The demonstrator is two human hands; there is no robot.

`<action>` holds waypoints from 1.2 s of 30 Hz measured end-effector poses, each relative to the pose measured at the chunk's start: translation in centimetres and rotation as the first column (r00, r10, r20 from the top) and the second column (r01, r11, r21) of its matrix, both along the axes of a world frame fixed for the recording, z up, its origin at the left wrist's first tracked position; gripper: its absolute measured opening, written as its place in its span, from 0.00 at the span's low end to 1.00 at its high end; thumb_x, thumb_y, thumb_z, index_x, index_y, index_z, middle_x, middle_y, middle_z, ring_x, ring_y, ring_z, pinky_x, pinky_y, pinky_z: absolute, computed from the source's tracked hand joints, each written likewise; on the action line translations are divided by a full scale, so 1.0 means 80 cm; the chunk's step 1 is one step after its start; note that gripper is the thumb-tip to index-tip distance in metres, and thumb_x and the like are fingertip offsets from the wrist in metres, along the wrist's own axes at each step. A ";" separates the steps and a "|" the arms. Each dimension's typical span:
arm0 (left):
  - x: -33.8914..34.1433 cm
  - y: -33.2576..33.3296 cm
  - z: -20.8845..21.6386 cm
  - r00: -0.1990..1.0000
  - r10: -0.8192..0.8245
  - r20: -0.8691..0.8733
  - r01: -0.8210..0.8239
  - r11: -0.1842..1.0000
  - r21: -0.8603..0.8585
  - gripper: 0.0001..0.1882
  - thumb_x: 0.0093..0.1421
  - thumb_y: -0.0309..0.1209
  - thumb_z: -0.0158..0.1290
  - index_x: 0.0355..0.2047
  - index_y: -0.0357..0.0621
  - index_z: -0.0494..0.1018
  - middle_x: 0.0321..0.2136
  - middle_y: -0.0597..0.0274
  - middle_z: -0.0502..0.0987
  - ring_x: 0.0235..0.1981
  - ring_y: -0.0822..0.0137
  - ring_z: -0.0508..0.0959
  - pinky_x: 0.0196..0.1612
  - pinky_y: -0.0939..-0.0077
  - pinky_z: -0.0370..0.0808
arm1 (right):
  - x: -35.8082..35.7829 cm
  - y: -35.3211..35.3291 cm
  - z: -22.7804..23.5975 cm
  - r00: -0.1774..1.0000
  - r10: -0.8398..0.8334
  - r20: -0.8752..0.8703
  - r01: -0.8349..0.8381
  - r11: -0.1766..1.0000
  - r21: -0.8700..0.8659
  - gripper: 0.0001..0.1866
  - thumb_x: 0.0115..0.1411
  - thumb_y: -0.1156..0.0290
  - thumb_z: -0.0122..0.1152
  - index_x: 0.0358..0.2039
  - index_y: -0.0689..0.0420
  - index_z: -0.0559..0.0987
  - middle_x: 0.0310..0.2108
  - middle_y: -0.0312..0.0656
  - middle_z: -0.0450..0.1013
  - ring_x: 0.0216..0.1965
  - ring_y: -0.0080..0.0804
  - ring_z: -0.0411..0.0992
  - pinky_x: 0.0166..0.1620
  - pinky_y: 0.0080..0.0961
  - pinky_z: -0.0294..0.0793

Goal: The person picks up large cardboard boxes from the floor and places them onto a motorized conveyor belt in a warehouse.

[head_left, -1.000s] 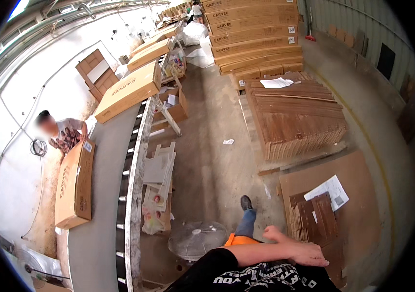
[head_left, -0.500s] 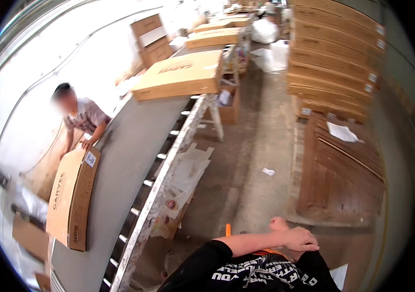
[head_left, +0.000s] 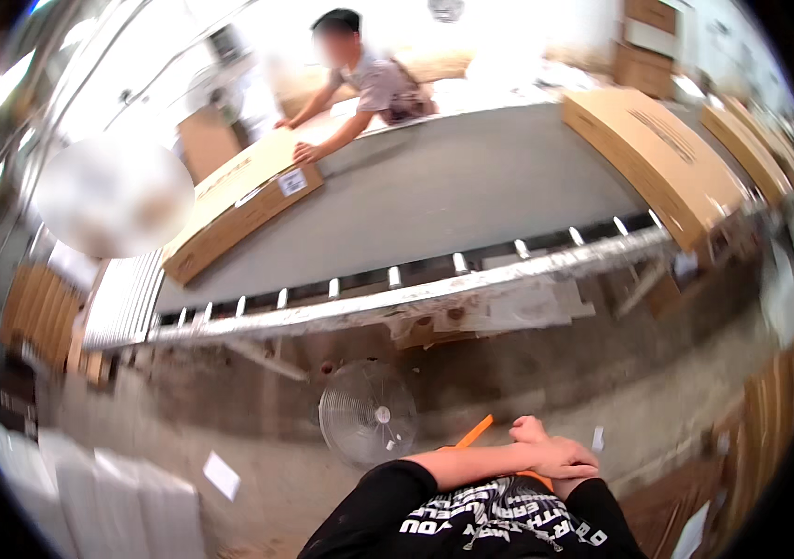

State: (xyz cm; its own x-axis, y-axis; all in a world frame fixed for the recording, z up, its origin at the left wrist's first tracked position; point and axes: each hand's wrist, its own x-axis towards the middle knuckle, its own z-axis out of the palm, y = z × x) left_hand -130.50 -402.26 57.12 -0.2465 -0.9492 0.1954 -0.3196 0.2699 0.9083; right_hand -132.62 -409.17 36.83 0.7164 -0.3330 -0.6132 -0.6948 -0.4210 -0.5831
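Observation:
My forearms cross in front of my black shirt with white lettering. My left hand [head_left: 566,457] lies over my right wrist, its fingers closed around it. Beyond the left forearm pokes my right hand [head_left: 527,429], with its fingers looking curled; whatever they hold, if anything, is hidden. An orange strip [head_left: 476,430] sticks out beside my left forearm. Across the conveyor, a co-worker [head_left: 373,84] has both hands on a long brown carton [head_left: 238,224] with a white label, lying at the belt's left end.
The grey conveyor belt [head_left: 434,205] runs across, edged by a worn metal rail [head_left: 415,303]. More cartons [head_left: 658,158] lie at its right. A round fan [head_left: 369,415] stands between me and the conveyor. White wrapped stacks [head_left: 136,503] are lower left, brown boards [head_left: 676,503] lower right.
My view has swung left, so the conveyor now runs across in front of me and the fan has come into sight. My arms stay crossed. The co-worker still has hands on the carton.

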 end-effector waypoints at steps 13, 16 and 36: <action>-0.016 0.272 -0.093 -0.375 0.875 0.306 -0.785 -0.475 0.397 0.19 0.57 0.45 0.51 0.41 0.45 0.76 0.34 0.58 0.79 0.36 0.65 0.79 0.41 0.72 0.73 | 0.081 -0.053 -0.034 0.918 0.376 -0.122 -0.382 0.924 -0.023 0.17 0.39 0.69 0.64 0.32 0.59 0.81 0.30 0.44 0.78 0.33 0.32 0.76 0.39 0.27 0.75; -0.067 0.324 -0.098 -0.542 0.793 0.278 -0.677 -0.608 0.415 0.17 0.56 0.43 0.53 0.40 0.44 0.76 0.32 0.60 0.80 0.33 0.71 0.78 0.38 0.75 0.73 | 0.101 -0.015 -0.035 0.846 0.488 -0.215 -0.504 0.863 -0.023 0.20 0.39 0.68 0.62 0.37 0.57 0.80 0.36 0.48 0.77 0.41 0.37 0.75 0.47 0.28 0.72; -0.178 0.795 -0.136 -0.893 0.447 -0.058 -0.410 -0.752 0.517 0.19 0.57 0.42 0.54 0.41 0.40 0.75 0.32 0.63 0.79 0.34 0.76 0.75 0.39 0.80 0.72 | 0.224 0.601 0.029 0.344 0.938 0.047 -0.934 0.347 -0.081 0.25 0.43 0.62 0.62 0.42 0.60 0.78 0.35 0.43 0.77 0.35 0.30 0.75 0.40 0.25 0.74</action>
State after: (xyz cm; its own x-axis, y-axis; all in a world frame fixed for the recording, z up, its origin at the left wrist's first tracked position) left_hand -144.75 -338.62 46.22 0.6459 0.6980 -0.3093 0.3445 0.0950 0.9340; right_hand -114.73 -361.09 39.17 0.6141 0.5660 -0.5501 0.2076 -0.7883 -0.5793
